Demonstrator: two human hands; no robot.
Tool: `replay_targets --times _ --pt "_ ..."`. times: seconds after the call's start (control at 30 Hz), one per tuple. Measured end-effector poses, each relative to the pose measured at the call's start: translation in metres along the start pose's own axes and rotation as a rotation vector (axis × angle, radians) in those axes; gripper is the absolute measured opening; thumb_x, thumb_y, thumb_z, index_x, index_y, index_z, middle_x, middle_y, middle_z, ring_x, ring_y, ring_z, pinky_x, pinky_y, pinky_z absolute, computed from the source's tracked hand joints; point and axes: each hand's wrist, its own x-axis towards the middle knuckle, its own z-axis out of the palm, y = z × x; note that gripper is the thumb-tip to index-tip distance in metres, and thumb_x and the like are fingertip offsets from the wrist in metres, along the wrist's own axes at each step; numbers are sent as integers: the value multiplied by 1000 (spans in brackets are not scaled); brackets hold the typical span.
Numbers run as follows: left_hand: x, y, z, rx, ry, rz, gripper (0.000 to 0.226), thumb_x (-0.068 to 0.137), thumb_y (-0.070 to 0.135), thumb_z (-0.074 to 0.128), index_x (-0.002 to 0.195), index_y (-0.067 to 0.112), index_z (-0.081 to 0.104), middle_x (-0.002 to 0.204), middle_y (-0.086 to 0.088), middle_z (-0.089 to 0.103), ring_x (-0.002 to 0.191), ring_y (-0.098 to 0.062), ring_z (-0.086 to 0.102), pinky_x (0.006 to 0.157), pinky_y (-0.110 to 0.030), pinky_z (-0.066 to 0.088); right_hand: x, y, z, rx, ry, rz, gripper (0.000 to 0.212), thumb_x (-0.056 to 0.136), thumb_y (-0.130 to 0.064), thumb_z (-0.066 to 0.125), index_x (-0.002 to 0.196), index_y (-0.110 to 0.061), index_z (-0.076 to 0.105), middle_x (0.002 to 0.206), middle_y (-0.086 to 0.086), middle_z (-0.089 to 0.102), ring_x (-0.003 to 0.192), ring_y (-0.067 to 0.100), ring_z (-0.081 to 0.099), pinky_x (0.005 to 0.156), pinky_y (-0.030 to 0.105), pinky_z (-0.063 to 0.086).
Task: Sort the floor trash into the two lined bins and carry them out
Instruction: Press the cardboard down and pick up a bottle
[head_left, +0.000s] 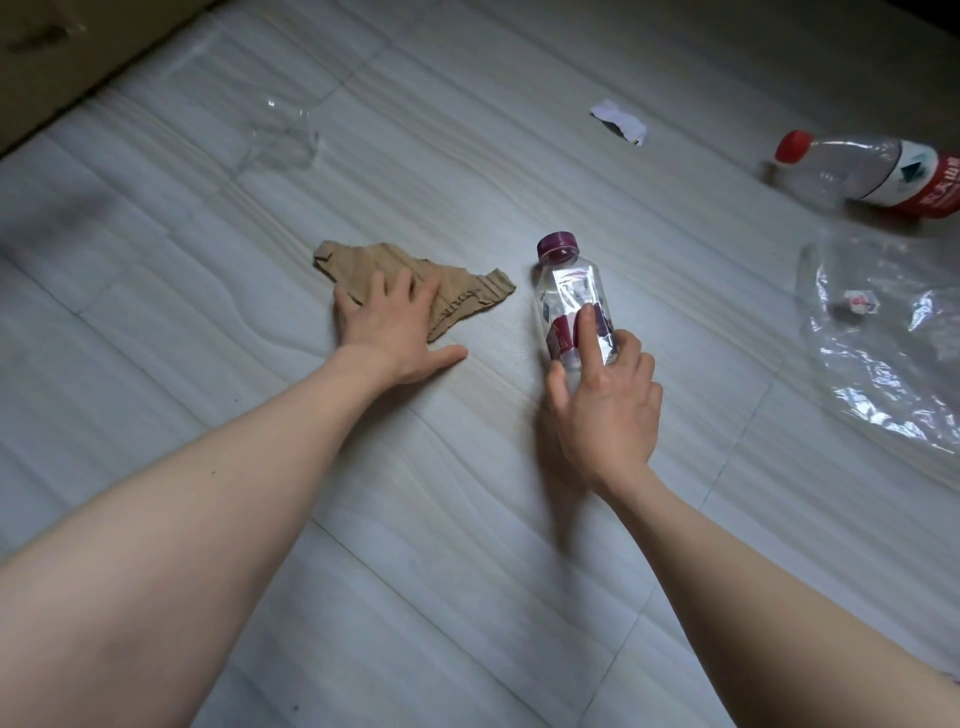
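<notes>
Right hand (608, 410) fingers grasp the purple-capped bottle (569, 296), cap pointing to the frame's top; left hand (395, 327) lies spread, released, on torn cardboard (467, 293).

The floor (467, 519) is laid with large pale grey tiles streaked with faint wavy lines, with thin joints running between them. Along the upper left corner stands a tan piece of furniture (62, 57), its lower edge meeting the floor in a dark shadowed line.

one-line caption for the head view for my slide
Left hand flat on torn cardboard, right hand grasping purple-capped bottle.
</notes>
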Motion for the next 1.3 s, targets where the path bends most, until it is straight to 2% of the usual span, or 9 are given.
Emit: replay_targets --times 0.1,0.2,0.33,0.57,0.7,0.83,0.93,1.17,1.3 --pt "-22 -10 11 16 80 -60 73 82 64 49 140 24 29 135 -14 34 125 -34 32 100 -52 33 0 2 -2 -10 -11 7 59 91 -35 47 146 -23 29 132 17 44 108 36 47 80 44 41" --pt "-35 -7 10 26 94 -55 54 92 43 47 135 12 37 128 -17 38 116 -37 42 85 -44 42 1 2 -3 -14 -23 6 61 92 -37 44 148 -25 23 135 16 40 112 35 44 84 44 39" --pt "-48 5 9 242 98 51 34 95 6 38 128 3 42 125 -15 43 100 -34 61 62 -37 36 1 1 -1 -17 -23 17 61 93 -37 44 148 -25 22 134 16 40 113 35 43 85 44 38" --pt "-89 -10 -10 117 314 -33 36 95 6 38 130 9 48 124 -10 53 119 -29 47 71 -39 43 -3 -2 -12 -47 -131 -27 57 95 -30 41 147 -20 20 126 20 41 109 37 44 79 43 39" --pt "-117 -21 -36 1 383 -126 28 95 9 39 114 7 59 114 -11 59 117 -29 45 68 -38 39 -23 -17 -37 108 -232 40 59 90 -29 47 143 -18 24 122 19 45 111 38 45 78 42 39" --pt "-159 -16 -65 -251 493 -192 28 97 13 34 107 6 60 107 -14 63 113 -30 46 66 -36 33 -65 -39 -70 284 -218 65 69 89 -32 48 148 -22 13 125 20 43 112 39 46 79 40 37" --pt "-190 -19 -92 -458 563 -273 30 99 17 32 114 6 56 112 -18 60 112 -33 50 75 -40 40 -92 -53 -103 331 -207 14 74 89 -32 48 150 -22 7 129 19 42 114 39 46 85 41 39" --pt "-300 -77 -173 -779 747 -252 28 98 15 31 108 4 54 115 -24 58 107 -41 51 82 -39 39 -174 -97 -215 512 -83 -86 71 86 -36 54 146 -22 19 126 12 49 109 30 51 84 36 40" --pt "-363 -135 -186 -917 894 -335 26 94 11 35 101 -3 56 107 -28 59 102 -42 52 83 -40 41 -215 -126 -257 680 -86 -93 72 85 -36 58 146 -24 22 137 8 48 119 26 51 97 42 43"
